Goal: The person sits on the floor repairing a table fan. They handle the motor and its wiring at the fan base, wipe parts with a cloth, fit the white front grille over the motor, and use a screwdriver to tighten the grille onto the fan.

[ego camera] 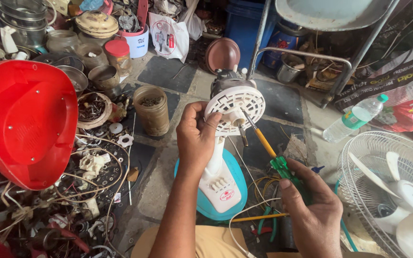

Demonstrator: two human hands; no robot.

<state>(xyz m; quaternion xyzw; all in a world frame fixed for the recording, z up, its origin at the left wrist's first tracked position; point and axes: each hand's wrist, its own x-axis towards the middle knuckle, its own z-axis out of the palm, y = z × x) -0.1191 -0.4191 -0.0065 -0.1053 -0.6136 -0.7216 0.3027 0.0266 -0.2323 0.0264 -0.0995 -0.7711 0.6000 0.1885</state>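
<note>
Cluttered workshop floor, tiled, with parts heaped at left. At centre stands a white fan motor housing [234,111] on a teal base [225,193]. Left hand [196,136] grips its round face, fingers curled. Right hand [315,210] closes around a green-handled screwdriver [268,150], tip apparently at the hub.

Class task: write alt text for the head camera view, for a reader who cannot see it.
A left hand grips the round white motor housing of a stripped table fan while the right hand sets a green-handled screwdriver against its centre. A red cover, loose parts and a fan guard lie around on the floor.
</note>
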